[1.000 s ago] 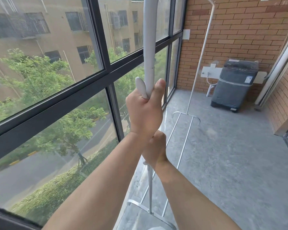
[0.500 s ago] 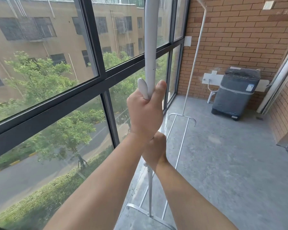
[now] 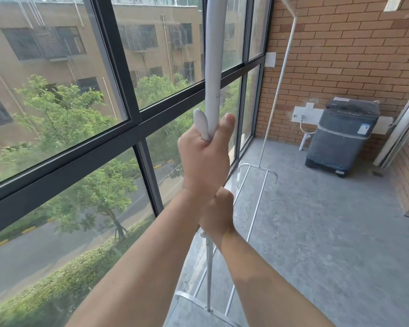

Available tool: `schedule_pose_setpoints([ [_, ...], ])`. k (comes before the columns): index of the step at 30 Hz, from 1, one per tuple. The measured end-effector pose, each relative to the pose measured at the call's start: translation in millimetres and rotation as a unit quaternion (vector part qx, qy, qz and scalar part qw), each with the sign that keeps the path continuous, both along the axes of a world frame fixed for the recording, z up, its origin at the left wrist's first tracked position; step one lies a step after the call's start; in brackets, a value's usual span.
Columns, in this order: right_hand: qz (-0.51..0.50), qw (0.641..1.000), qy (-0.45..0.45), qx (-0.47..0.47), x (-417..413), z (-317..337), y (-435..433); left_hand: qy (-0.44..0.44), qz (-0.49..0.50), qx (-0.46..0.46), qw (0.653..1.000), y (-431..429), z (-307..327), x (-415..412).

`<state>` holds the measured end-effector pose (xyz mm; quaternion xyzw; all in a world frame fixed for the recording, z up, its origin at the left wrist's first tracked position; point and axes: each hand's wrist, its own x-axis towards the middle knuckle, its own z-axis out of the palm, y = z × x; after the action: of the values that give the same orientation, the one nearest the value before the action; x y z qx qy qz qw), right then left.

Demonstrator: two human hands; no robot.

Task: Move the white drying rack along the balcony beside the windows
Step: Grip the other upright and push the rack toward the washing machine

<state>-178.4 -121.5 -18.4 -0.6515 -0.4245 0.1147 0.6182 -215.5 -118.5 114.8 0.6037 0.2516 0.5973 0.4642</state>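
The white drying rack [image 3: 212, 67] stands on the balcony floor close to the windows [image 3: 118, 95]. Its near upright pole rises in front of me, and its far upright [image 3: 278, 90] stands near the brick end wall. Two thin white rails [image 3: 255, 208] run low along the floor between the curved feet. My left hand [image 3: 204, 156] is closed around the near pole at chest height, thumb up beside a white lever. My right hand [image 3: 219, 215] grips the same pole just below, partly hidden behind the left wrist.
A grey washing machine [image 3: 340, 135] wrapped in film stands against the brick end wall [image 3: 340, 55]. A white door frame [image 3: 401, 128] and brick side wall lie on the right. Bare concrete floor [image 3: 328, 232] stretches between rack and right wall.
The view has shifted forward and slightly up along the balcony; the end wall and washing machine appear a little closer. Both hands keep the same grip on the pole.
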Motion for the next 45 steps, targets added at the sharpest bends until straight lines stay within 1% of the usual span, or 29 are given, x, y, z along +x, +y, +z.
schedule_pose_setpoints([
  [2, -0.012, 1.000, -0.025, 0.011, 6, 0, 17, 0.004, 0.000, 0.005, 1.000, 17, -1, 6],
  [6, -0.021, 1.000, -0.021, 0.008, 22, -2, 55, -0.001, -0.012, 0.003, 1.000, 57, -4, 22],
  [10, -0.042, 0.998, -0.040, -0.007, 41, -6, 91, -0.003, -0.018, 0.000, 1.000, 90, -4, 38],
  [13, -0.040, 0.999, -0.035, -0.009, 56, -6, 113, -0.010, -0.025, -0.006, 1.000, 111, -3, 51],
  [17, -0.039, 0.998, -0.051, -0.015, 77, 3, 137, -0.019, -0.032, -0.019, 0.999, 135, 4, 73],
  [21, -0.037, 0.999, -0.016, -0.030, 113, 6, 161, -0.026, -0.030, -0.012, 0.999, 161, 6, 109],
  [24, -0.046, 0.998, -0.039, -0.020, 151, 3, 176, -0.031, -0.026, -0.002, 0.999, 180, 0, 148],
  [27, -0.043, 0.998, -0.045, -0.022, 189, 1, 191, -0.031, -0.030, 0.010, 0.999, 194, -4, 187],
  [33, -0.030, 0.999, 0.004, -0.045, 269, -5, 231, -0.024, -0.014, -0.001, 1.000, 226, 2, 264],
  [35, -0.025, 0.999, -0.003, -0.046, 290, -6, 241, -0.022, -0.014, 0.001, 1.000, 235, 3, 284],
  [40, -0.026, 0.997, -0.055, -0.046, 338, -8, 270, -0.020, -0.003, -0.011, 1.000, 262, 2, 332],
  [45, -0.024, 0.998, -0.015, -0.061, 381, -12, 308, -0.008, 0.012, -0.004, 1.000, 299, 2, 375],
])
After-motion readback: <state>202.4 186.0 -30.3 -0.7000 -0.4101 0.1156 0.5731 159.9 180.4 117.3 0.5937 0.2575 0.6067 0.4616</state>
